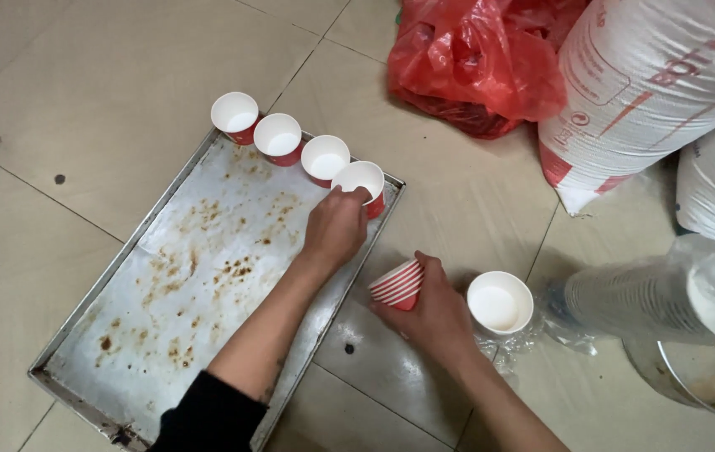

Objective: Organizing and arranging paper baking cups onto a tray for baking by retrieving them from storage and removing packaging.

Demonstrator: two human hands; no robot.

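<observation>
A stained metal baking tray lies on the tiled floor. Along its far edge stand several red paper cups with white insides, in a row. My left hand is closed around the rightmost cup at the tray's far right corner. My right hand is to the right of the tray, off its edge, holding a small nested stack of red cups on its side. One more cup stands upright on the floor just right of that hand.
A sleeve of stacked cups in clear plastic lies at the right. A red plastic bag and white printed sacks sit at the top right. A metal bowl rim shows at the lower right.
</observation>
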